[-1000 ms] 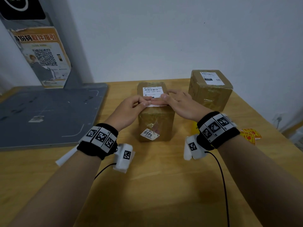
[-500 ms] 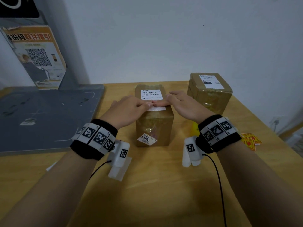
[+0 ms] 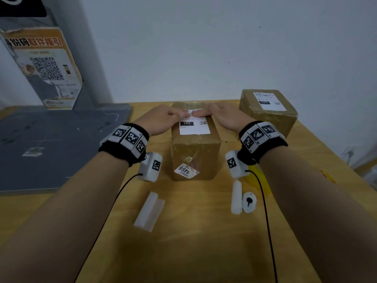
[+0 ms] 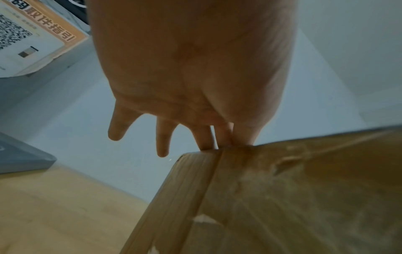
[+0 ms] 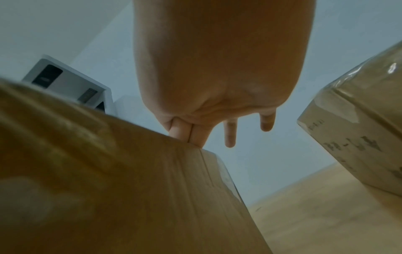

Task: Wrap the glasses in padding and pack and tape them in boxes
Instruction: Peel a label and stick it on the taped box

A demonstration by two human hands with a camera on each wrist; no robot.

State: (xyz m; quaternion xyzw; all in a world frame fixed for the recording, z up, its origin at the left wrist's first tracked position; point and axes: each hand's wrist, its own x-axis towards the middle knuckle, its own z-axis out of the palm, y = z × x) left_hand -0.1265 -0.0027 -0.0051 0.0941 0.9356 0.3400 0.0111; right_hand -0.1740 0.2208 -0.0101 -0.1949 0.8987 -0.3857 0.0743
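Observation:
A taped brown cardboard box (image 3: 195,154) stands mid-table with a white shipping label (image 3: 194,125) on its top. My left hand (image 3: 165,119) and right hand (image 3: 220,117) lie flat on the label's far part, straight fingertips almost meeting at the middle. In the left wrist view my left hand (image 4: 195,86) presses its index-side fingers (image 4: 226,137) on the box (image 4: 282,197) top edge while the others hang free. The right wrist view shows my right hand (image 5: 217,68) doing the same on the box (image 5: 108,171). No glasses are visible.
A second taped, labelled box (image 3: 269,113) sits at the back right. A folded foam sheet (image 3: 150,211), a foam roll (image 3: 236,197) and a small white device (image 3: 249,202) lie in front. A grey platform (image 3: 51,148) fills the left; stickers (image 3: 326,175) lie far right.
Both hands slid away from me along the label, from its near edge to its far part, uncovering the "102" half. The foam pieces in front came into view.

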